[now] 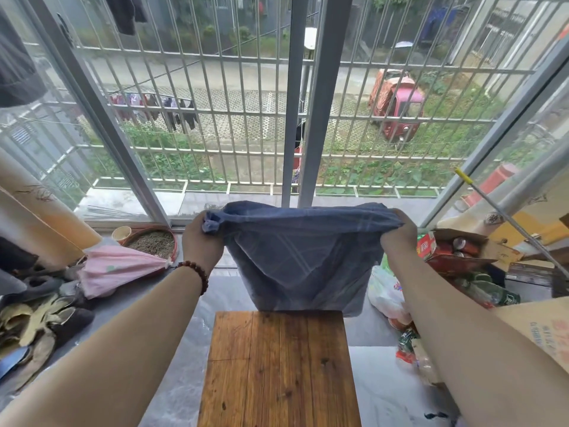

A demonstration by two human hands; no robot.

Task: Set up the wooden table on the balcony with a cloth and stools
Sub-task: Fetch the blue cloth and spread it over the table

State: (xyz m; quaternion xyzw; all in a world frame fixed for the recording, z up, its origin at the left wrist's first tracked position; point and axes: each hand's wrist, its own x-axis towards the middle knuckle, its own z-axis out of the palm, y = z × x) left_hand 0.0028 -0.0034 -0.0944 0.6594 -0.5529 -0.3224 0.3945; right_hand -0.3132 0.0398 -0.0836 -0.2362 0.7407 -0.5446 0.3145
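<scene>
A small wooden table [278, 368] with a plank top stands in the lower middle of the view. Above its far end hangs a blue checked cloth [300, 260], stretched between both hands. My left hand [201, 241] grips the cloth's bunched left corner. My right hand [398, 238] grips the right corner. The cloth's lower edge hangs down to about the table's far edge and hides what lies behind it. No stools are in view.
A pink folded umbrella [118, 266], shoes [43, 322] and a round tray of grain [152, 241] lie on the left. Plastic bags [386, 291], bottles and a box of cans [455, 249] crowd the right. Barred sliding windows [303, 97] close the far side.
</scene>
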